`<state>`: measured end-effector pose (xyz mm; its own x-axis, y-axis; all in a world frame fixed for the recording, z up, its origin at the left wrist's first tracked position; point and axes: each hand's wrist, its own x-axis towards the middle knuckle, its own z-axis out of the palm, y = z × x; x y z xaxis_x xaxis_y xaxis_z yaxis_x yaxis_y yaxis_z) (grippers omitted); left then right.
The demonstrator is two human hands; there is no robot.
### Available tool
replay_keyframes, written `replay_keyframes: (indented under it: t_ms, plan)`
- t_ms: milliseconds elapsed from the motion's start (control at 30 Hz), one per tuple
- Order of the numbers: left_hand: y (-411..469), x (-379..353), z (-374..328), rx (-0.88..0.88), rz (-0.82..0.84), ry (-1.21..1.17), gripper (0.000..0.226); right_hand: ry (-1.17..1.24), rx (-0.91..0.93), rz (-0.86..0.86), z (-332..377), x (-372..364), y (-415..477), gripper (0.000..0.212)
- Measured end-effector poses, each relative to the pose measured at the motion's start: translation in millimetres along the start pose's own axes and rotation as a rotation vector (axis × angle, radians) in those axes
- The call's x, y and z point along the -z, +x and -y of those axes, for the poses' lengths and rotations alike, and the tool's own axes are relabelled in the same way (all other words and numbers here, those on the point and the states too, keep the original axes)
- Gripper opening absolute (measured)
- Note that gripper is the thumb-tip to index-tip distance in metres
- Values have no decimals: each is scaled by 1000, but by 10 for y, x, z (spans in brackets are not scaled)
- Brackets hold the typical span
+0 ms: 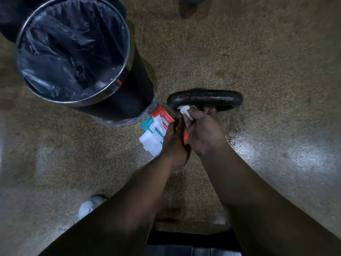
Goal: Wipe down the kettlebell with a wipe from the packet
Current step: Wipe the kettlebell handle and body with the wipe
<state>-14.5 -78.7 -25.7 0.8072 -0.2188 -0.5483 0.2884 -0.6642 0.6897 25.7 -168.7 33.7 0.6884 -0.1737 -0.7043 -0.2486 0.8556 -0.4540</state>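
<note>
Wiping underway: right hand (203, 130) pinches wipe (184, 110) against kettlebell (204, 98) handle, on floor (258, 52) beside packet (160, 115). Left hand (175, 143) fingers straight, empty. Next: work wipe along handle, then body

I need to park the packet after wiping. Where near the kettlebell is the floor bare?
Bare floor lies right of the kettlebell and beyond it, toward the top of the view; another patch lies below the bin, left of the left hand. Crowded: between bin and kettlebell, where the packet lies and the right hand holds the wipe.
</note>
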Motion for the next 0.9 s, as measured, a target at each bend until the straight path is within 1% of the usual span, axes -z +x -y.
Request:
replay_keyframes:
  t_ms: [67, 133, 167, 200, 267, 300, 333, 433, 500, 567, 633, 700, 767, 800, 833, 867, 900]
  plan:
    - [-16, 66, -48, 27, 17, -9, 80, -43, -9, 24, 24, 37, -58, 26]
    - [-45, 166, -99, 54, -16, -145, 59, -104, -20, 41, 100, 125, -148, 25]
    - [-82, 221, -142, 80, -66, -259, 44, -135, -21, 34, 137, 182, -184, 25]
    - [-133, 274, -204, 146, -111, -392, 33, -164, -11, 23, 166, 239, -212, 25]
    - [-191, 338, -297, 287, -144, -705, 24, -218, 51, -4, 199, 342, -235, 28]
    - [-212, 347, -331, 309, -125, -838, 21, -272, 105, -28, 201, 391, -231, 32]
    - [-251, 351, -374, 301, -101, -907, 20, -363, 174, -59, 202, 428, -227, 36]
    - [-294, 291, -460, 250, -75, -931, 20, -710, 377, -137, 171, 463, -257, 37]
    - [-290, 247, -485, 232, -70, -932, 20, -804, 459, -145, 114, 432, -287, 38]
    - [-267, 227, -487, 213, -55, -927, 19, -893, 496, -149, 73, 397, -293, 38]
    - [-244, 232, -489, 232, -48, -968, 15, -921, 481, -104, 69, 373, -307, 34]
    - [-210, 253, -471, 290, -80, -1025, 19, -834, 417, -6, 95, 364, -326, 30]
    - [-148, 229, -405, 352, -120, -1029, 12, -737, 357, 70, 121, 410, -323, 27]
    - [-129, 218, -398, 366, -128, -1022, 9, -756, 371, 79, 138, 449, -315, 25]
    - [-111, 198, -395, 373, -137, -1017, 10, -867, 432, 61, 163, 509, -295, 21]
    - [-97, 182, -402, 374, -157, -999, 11, -1049, 524, 36, 192, 578, -269, 19]
    - [-79, 166, -417, 367, -189, -969, 9, -1268, 631, 32, 218, 638, -254, 23]
